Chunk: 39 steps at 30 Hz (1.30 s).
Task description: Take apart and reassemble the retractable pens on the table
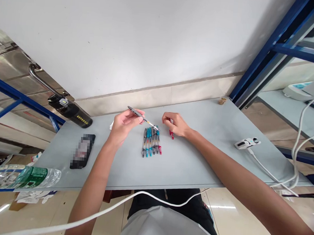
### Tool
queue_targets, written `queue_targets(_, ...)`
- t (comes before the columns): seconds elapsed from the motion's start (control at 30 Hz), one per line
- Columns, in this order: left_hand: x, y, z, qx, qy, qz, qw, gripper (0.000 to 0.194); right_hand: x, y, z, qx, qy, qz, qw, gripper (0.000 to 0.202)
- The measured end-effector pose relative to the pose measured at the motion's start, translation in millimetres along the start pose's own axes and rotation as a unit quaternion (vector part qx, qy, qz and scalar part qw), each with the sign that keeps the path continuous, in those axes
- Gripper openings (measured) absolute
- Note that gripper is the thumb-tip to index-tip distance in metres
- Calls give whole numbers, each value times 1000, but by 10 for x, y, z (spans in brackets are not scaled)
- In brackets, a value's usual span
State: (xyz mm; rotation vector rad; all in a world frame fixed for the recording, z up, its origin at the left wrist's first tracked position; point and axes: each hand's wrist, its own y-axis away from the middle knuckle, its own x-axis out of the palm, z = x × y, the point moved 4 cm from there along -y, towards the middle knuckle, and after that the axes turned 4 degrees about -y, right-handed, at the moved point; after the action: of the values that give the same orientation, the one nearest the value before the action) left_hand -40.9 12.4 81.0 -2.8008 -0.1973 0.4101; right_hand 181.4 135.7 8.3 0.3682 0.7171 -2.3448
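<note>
My left hand (123, 124) is raised over the table, its fingers pinching a grey pen (137, 112) that slants down to the right. Below that pen's tip lies a row of several pens (152, 142), side by side, with grey or blue upper ends and grey, blue or red lower ends. To the right of the row, my right hand (176, 124) rests near the tabletop with curled fingers closed around a red pen (171, 134). Only its red end and a pale bit of barrel show; the rest is hidden by the fingers.
On the grey table (196, 163) are a phone (82, 151), a black bottle (70, 111) and a clear plastic bottle (21, 176) at left. A white device (247, 142) with a cable lies at right. A white cable (146, 193) crosses in front of me.
</note>
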Motion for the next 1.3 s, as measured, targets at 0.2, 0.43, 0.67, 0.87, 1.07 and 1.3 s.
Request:
queue_targets(0.2,195,-169,245,-32,45,35,998,32,95,15,188,66,-105,18,992,51)
queue_targets(0.43,119,-172,676,-39,-19,31,999,36,220,1,220,19,-4,51,999,53)
queue_targets(0.67,57,-50,571,143,-280,102,944,32,240,10,142,-32,98,100,990,50)
queue_targets(0.87,61,-27,607,108,-317,137,932,54,270,24,102,-66,122,116,984,43)
queue_targets(1.07,49,-29,654,112,-337,108,928,38,223,24,43,-116,166,93,975,30)
queue_targets(1.3,45,-2,626,203,-374,63,903,19,165,19,3,-86,189,75,975,31)
